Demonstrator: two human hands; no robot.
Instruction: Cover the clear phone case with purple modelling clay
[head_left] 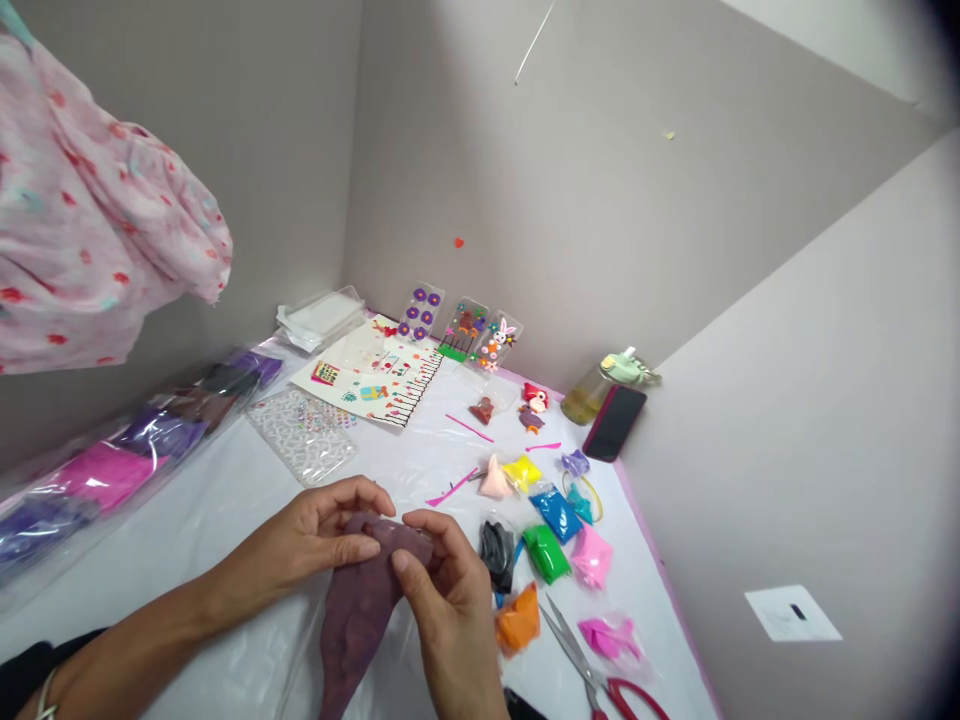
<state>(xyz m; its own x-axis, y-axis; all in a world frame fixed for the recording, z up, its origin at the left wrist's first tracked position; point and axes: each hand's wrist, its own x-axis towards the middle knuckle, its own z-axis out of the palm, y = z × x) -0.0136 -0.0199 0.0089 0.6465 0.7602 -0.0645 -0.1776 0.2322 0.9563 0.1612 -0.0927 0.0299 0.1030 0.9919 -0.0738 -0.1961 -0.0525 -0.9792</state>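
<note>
Between both hands hangs a limp mauve piece that looks like cloth (358, 620), broad at its upper edge and narrowing toward the bottom of the view. My left hand (330, 530) pinches its upper left edge, thumb in front and fingers behind. On the upper right side, my right hand (446, 580) grips the same edge with thumb and fingertips. The fingertips of the two hands are close together but apart. Just beyond my right hand lie a black clay packet (497, 555) and an orange clay packet (517, 620).
Scissors (581, 660) with red handles lie at right, near green (547, 553) and blue packets (556, 512). Farther back are a decorated sheet (360, 375), a phone (615, 423) and a bottle (589, 395). Bagged coloured packs (112, 470) line the left wall; patterned fabric (97, 220) hangs above.
</note>
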